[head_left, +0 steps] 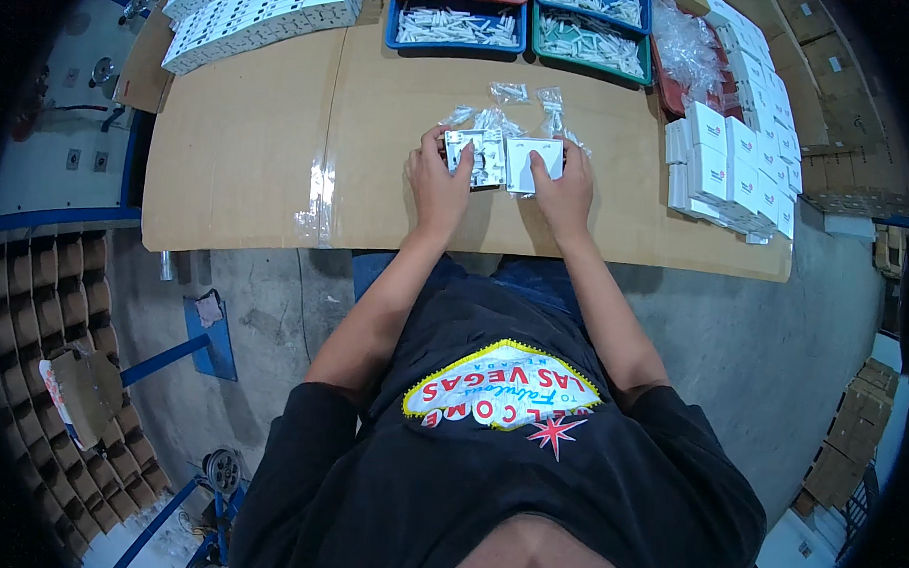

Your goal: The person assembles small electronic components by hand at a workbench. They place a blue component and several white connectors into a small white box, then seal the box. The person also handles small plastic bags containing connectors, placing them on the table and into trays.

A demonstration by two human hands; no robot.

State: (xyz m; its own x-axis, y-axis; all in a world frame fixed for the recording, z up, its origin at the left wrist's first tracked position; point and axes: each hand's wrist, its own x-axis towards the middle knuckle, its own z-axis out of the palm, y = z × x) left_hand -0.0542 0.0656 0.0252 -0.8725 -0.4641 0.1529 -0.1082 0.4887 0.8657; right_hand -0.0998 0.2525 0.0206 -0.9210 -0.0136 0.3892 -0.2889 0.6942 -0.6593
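Note:
My left hand (442, 191) grips a white square piece (488, 157) with dark details on its upper face, thumb laid over its left part. Close beside it, my right hand (565, 195) holds a plain white square piece (525, 164), thumb pressed on its face. The two pieces sit edge to edge above the cardboard-covered table; whether they touch I cannot tell. Just beyond them lie several small clear bags (551, 105) with white parts inside. Another clear bag (508, 93) rests a little farther off. My fingers underneath the pieces are mostly hidden.
Blue and green trays (591, 76) of white plugs stand at the far edge. Stacked white boxes (736, 169) line the right side, near a red tray (672, 89) of clear bags. More white boxes (263, 22) fill the far left. Brown cardboard (238, 166) covers the table.

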